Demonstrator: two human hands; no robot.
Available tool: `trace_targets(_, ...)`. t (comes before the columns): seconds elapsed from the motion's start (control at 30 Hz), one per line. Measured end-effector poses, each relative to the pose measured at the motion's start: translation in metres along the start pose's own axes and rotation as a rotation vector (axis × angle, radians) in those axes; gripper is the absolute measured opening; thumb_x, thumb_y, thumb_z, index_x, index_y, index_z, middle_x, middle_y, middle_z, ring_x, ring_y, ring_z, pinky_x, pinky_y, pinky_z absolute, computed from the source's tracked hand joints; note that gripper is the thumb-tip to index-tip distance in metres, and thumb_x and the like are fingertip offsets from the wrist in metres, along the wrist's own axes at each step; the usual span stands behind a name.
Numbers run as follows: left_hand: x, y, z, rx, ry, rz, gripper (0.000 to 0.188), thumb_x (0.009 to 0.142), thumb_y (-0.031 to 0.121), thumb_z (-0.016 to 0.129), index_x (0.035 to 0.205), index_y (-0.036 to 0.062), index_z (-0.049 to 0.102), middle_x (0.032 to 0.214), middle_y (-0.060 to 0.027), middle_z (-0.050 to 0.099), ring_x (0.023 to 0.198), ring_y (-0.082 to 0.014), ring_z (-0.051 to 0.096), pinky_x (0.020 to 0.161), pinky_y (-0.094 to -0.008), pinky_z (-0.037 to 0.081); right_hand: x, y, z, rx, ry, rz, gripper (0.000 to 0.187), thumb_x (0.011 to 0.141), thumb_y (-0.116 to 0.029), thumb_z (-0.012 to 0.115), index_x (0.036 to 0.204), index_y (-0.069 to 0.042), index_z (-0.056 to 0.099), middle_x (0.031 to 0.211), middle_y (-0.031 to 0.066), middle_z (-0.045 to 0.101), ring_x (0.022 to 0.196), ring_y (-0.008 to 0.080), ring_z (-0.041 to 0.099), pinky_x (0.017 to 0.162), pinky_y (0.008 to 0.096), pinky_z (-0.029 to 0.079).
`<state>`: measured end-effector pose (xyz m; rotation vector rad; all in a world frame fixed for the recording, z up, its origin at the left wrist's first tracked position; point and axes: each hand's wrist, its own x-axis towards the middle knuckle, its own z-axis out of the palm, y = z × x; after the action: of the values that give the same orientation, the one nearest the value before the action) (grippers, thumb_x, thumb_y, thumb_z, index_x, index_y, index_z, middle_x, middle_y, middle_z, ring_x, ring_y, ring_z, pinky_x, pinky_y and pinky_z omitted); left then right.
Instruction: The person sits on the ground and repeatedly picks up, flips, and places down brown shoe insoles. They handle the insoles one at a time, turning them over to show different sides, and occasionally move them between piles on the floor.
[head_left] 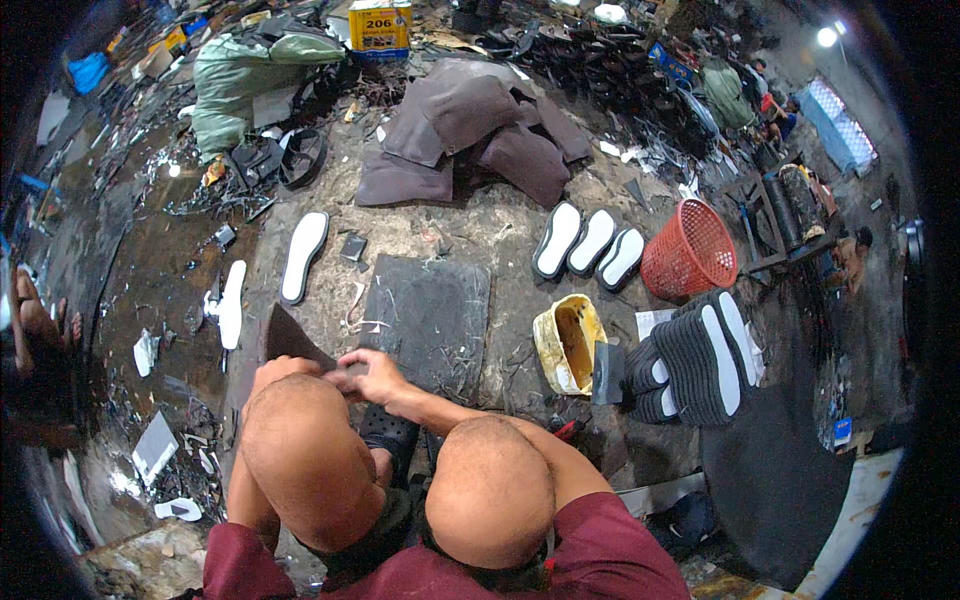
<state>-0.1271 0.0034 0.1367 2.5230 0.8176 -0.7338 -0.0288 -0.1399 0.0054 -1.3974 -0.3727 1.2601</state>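
Note:
A dark brown sheet [290,338] stands bent beside my left knee. My left hand [278,371], partly hidden behind the knee, grips its lower edge. The fingers of my right hand [376,382] are closed on the sheet's right corner, thumb toward me. Just beyond my hands a dark square board [428,312] lies flat on the ground. Left of the board rests a white-faced shoe sole [304,257] with a dark rim, and further left a white sole-shaped piece [231,306].
Brown sheets [455,105] are heaped ahead. To the right are three white-faced soles [592,242], a red basket [688,252], a yellow tub [545,340] with brown residue and stacked ridged black soles [690,370]. A green sack [222,105] stands far left; scraps litter the floor. People sit far right.

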Motion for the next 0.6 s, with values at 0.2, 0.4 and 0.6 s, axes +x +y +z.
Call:
trace_targets(0.2, 0.008, -0.108, 0.088, 0.103, 0.283, -0.309, 0.027, 0.084, 0.036, 0.071, 0.096, 0.0121, 0.074, 0.087, -0.0137, 0.072, 0.087, -0.0332, 0.070, 0.079, -0.0418, 0.054, -0.033, -0.011, -0.012, -0.298, -0.067, -0.205, 0.046, 0.075, -0.003, 0.071, 0.120, -0.007, 0.062, 0.115, 0.0090, 0.065, 0.109, 0.0201, 0.059, 0.098, 0.0353, 0.046)
trace_targets(0.4, 0.064, -0.181, 0.175, -0.137, 0.564, -0.392, 0.023, 0.085, 0.028, 0.072, 0.098, 0.0091, 0.073, 0.086, -0.0144, 0.070, 0.087, -0.0330, 0.069, 0.080, -0.0414, 0.053, -0.039, -0.054, -0.155, -0.334, -0.014, -0.421, 0.040, 0.083, -0.006, 0.066, 0.123, -0.007, 0.065, 0.119, 0.0065, 0.066, 0.112, 0.0179, 0.060, 0.099, 0.0338, 0.047)
trace_targets(0.6, 0.136, -0.052, 0.152, -0.698, 0.719, 0.162, 0.023, 0.084, 0.015, 0.074, 0.103, 0.0029, 0.069, 0.100, -0.0142, 0.068, 0.096, -0.0305, 0.065, 0.083, -0.0402, 0.052, -0.005, -0.063, -0.288, -0.868, 0.842, -0.385, 0.059, 0.088, -0.036, 0.069, 0.134, -0.003, 0.054, 0.126, 0.0262, 0.061, 0.119, 0.0419, 0.057, 0.103, 0.0466, 0.043)
